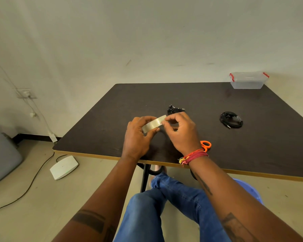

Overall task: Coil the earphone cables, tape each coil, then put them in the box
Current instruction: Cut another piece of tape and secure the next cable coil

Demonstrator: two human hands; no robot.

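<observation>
Meanwhile, over a dark table (217,102), a seated person works at a roll of clear tape (154,123): the left hand (138,137) curls round the roll and holds it steady, while the right hand (181,132) pinches at its upper edge, thumb and forefinger closed on what looks like the loose end — whether any tape has lifted free cannot be told. Just beyond the grip lies one coiled black earphone cable (175,110), plug and earbud showing; a second coil (231,120) sits farther off to the right. Orange-handled scissors (205,145) lie close by the right wrist, and the clear box (248,80) with red latches stands closed at the far right corner, well apart. By the look of it, taping is about to begin: the next move calls for drawing out a short strip and cutting it.
</observation>
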